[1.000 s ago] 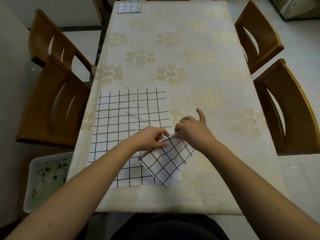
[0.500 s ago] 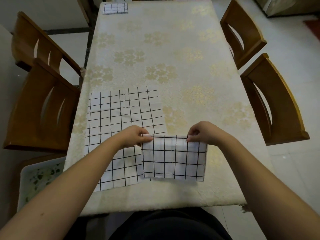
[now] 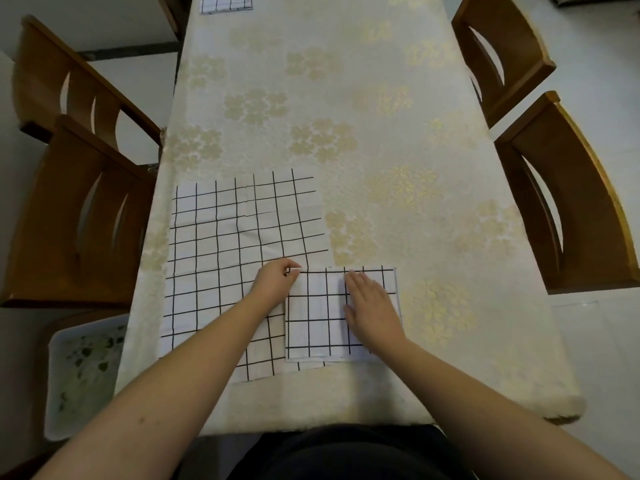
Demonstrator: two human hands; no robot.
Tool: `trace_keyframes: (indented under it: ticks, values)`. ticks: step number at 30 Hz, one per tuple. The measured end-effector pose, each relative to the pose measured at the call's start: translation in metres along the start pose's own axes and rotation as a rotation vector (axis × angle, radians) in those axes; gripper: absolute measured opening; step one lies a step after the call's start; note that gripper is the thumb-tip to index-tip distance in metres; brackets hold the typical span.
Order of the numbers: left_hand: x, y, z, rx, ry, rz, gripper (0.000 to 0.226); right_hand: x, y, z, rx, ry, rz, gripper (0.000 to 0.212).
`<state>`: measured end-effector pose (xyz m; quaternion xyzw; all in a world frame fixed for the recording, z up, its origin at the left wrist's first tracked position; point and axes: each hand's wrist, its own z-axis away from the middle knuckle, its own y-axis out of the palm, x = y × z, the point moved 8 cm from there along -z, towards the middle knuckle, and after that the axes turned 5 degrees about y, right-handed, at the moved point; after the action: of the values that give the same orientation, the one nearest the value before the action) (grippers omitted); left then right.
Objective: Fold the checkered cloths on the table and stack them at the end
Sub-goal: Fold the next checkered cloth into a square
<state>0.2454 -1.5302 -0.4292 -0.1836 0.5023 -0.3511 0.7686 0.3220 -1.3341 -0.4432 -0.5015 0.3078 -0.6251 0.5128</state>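
Observation:
A folded white cloth with black checks (image 3: 313,327) lies near the table's front edge, overlapping the corner of a larger unfolded checkered cloth (image 3: 225,258) spread to its left. My left hand (image 3: 275,282) pinches the folded cloth's top left corner. My right hand (image 3: 372,306) lies flat on the folded cloth, fingers straight, pressing it down. Another folded checkered cloth (image 3: 227,2) sits at the table's far left corner, partly cut off by the frame.
The table (image 3: 346,133) wears a cream cloth with gold flowers. Two wooden chairs stand on the left (image 3: 76,188) and two on the right (image 3: 568,202). A white plastic tub (image 3: 83,372) sits on the floor at the lower left.
The small cloth was lifted and turned, then laid flat as a rectangle. My right hand let go of its top right corner and now presses flat on it; my left hand keeps its corner.

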Motion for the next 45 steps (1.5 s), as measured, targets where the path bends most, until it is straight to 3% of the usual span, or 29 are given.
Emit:
trace_keyframes:
  ticks: [5, 12, 19, 24, 28, 33, 39, 45]
  values:
    - [0.006, 0.001, -0.007, 0.031, -0.018, 0.012, 0.016, 0.003, 0.027, 0.001, 0.023, -0.063, 0.087, 0.061]
    - [0.008, 0.0, -0.007, 0.042, -0.023, 0.014, 0.018, -0.057, 0.017, 0.013, -0.032, 0.108, 0.141, 0.064]
    - [0.021, 0.004, 0.002, 0.061, -0.197, 0.321, 0.026, -0.072, 0.014, 0.015, -0.034, 0.139, 0.138, 0.066]
    - [0.029, 0.017, 0.03, 0.248, -0.299, 0.349, 0.026, -0.072, 0.015, 0.016, -0.046, 0.141, 0.138, 0.065]
    - [0.027, 0.025, 0.056, 0.352, -0.252, 0.212, 0.02, -0.067, 0.013, 0.015, -0.019, 0.144, 0.119, 0.066]
    - [0.031, 0.011, 0.058, 0.198, -0.179, 0.126, 0.02, -0.059, 0.005, 0.025, -0.061, 0.189, 0.078, 0.066]
    - [0.005, -0.011, 0.06, 0.088, -0.062, 0.283, 0.026, -0.048, 0.003, 0.056, -0.093, 0.251, 0.029, 0.068]
    - [-0.029, -0.003, 0.062, 0.136, 0.069, 0.301, 0.016, -0.041, 0.006, 0.088, -0.09, 0.291, -0.025, 0.073]
